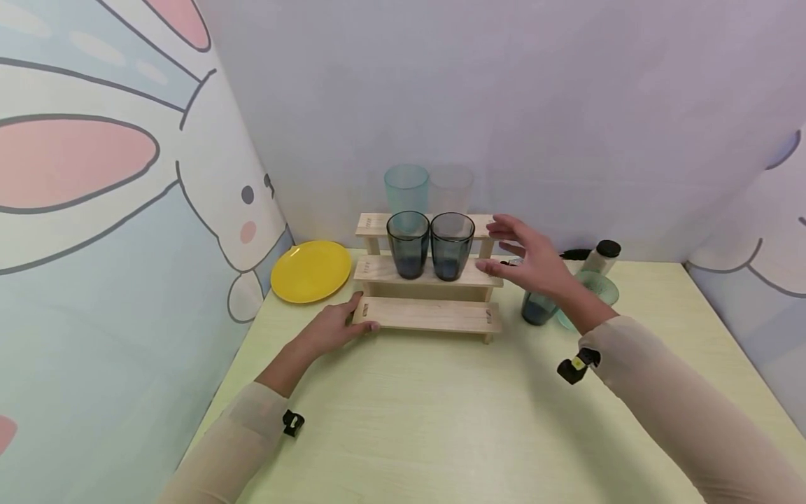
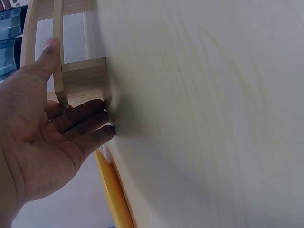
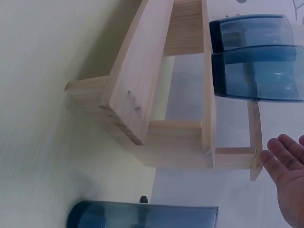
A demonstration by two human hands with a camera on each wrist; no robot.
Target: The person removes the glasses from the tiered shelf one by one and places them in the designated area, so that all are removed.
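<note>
1. Pale worktop (image 1: 428,420) with wood grain, plain lilac-grey wall (image 1: 567,105) behind; cartoon rabbit mural (image 1: 220,210) on the left-side wall;
2. Wooden rack (image 1: 428,313), three tiers, upright on the worktop near the back wall, roughly central; lowest tier bare; left dark glass (image 1: 408,245) and right dark glass (image 1: 450,246) upright on the middle tier, just beside each other; bluish glass (image 1: 406,183) and colourless glass (image 1: 452,183) behind them, apparently on the top tier;
3. Left hand (image 1: 331,327) grips the rack at the left end of the lowest tier; thumb at the front edge, fingers around the end near its support;
4. Right hand (image 1: 532,259) at the right end of the upper tiers, fingers spread, holding nothing; cannot tell if a fingertip touches the top board;
5. Yellow plate (image 1: 311,271) left of the rack; third dark glass (image 1: 538,310) on the worktop to the right; pale green dishware (image 1: 603,285) and black-capped bottle (image 1: 601,260) beyond it, partly hidden;
6. Handling, judged: rack looks stiff, fairly light, bare wood, not slippery; glasses look smooth, probably fragile, loose enough to slide or tip if the rack tilts;
7. Best hold: both hands on opposite board ends, rack kept level; glasses by their sides, below the rim.
</note>
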